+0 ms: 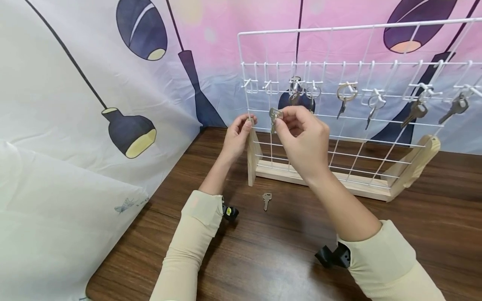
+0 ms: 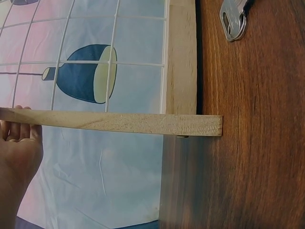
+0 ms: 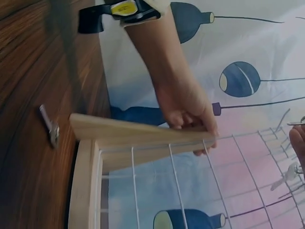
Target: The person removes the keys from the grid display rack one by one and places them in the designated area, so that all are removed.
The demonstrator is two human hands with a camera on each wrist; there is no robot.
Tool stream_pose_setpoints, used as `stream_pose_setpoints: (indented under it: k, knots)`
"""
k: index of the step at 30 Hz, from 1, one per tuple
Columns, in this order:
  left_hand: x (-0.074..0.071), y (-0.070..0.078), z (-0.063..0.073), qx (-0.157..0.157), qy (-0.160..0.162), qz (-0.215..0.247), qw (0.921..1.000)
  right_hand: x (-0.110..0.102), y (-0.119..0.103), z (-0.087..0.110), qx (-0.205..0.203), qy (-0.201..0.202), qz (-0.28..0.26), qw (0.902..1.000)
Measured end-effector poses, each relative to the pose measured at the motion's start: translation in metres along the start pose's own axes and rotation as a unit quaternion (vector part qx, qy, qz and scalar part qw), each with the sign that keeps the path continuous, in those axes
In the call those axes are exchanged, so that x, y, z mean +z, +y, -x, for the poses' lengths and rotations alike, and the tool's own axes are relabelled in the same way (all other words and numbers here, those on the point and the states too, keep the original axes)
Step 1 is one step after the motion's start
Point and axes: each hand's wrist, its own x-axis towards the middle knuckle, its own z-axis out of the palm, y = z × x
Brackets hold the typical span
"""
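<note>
Between thumb and fingertips, my right hand (image 1: 306, 140) pinches a silver key (image 1: 274, 120) with a small ring, held up in front of the wire rack's left end. My left hand (image 1: 237, 137) grips the upper end of the rack's left wooden support (image 1: 251, 163); in the right wrist view its fingers wrap around that wood. The white wire grid (image 1: 339, 29) stands on a pale wooden base (image 1: 361, 186). Several keys on rings, such as a brownish key (image 1: 417, 112), hang from its hooks. The two leftmost hooks (image 1: 268, 85) carry nothing. Most of the right hand lies outside the right wrist view.
A loose key (image 1: 267, 200) lies on the dark wooden table (image 1: 263, 259) in front of the rack. Behind the rack hangs a patterned cloth (image 1: 211, 37) with printed lamps, which also covers the left side. The right wooden support (image 1: 421, 163) angles toward the back.
</note>
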Motion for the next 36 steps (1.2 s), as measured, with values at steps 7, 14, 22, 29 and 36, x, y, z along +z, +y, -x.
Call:
stream_pose_setpoints:
  k: [7,14,22,29,36]
  knots:
    - [0.001,-0.001,0.0,0.002,-0.001,0.002,1.0,-0.014,0.004,0.017,0.036,-0.035,0.0,0.9987]
    - [0.002,-0.001,0.0,0.004,0.0,0.0,1.0,-0.024,0.013,0.04,0.164,-0.079,-0.025,0.9829]
    - [0.002,0.002,0.0,0.002,0.006,-0.009,0.9999,-0.028,0.028,0.064,0.247,-0.127,-0.073,0.958]
    - [0.0,0.002,-0.001,0.004,0.001,-0.006,1.0,-0.015,0.058,0.088,0.318,-0.199,-0.098,0.9217]
    - [0.001,0.001,-0.001,0.008,-0.003,-0.008,0.9999,-0.012,0.069,0.103,0.412,-0.28,-0.081,0.8633]
